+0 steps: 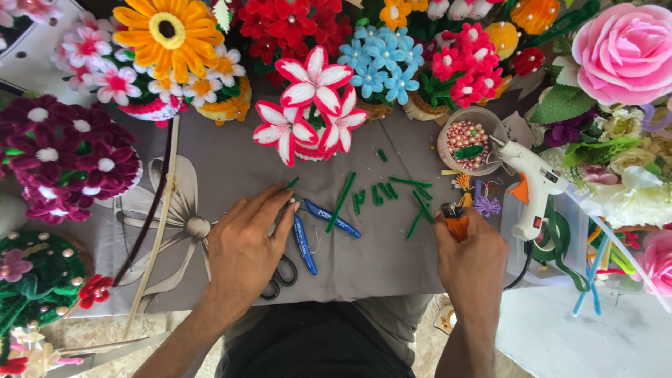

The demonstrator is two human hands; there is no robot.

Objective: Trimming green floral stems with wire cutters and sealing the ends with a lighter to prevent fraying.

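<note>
My left hand (245, 245) lies flat, fingers spread, on the grey cloth (392, 259), covering part of a pair of black scissors (280, 276) and touching blue-handled pliers (315, 227). My right hand (470, 262) is closed around an orange lighter (453, 222), held upright. Several short green pipe-cleaner pieces (381, 196) lie scattered between the two hands.
Pipe-cleaner flower pots line the back: a red-and-white bunch (311, 105), blue flowers (381, 63), a yellow sunflower (168, 31), maroon flowers (66, 157). A cup of beads (467, 136) and a white glue gun (535, 182) stand right. Thin sticks (157, 224) lie left.
</note>
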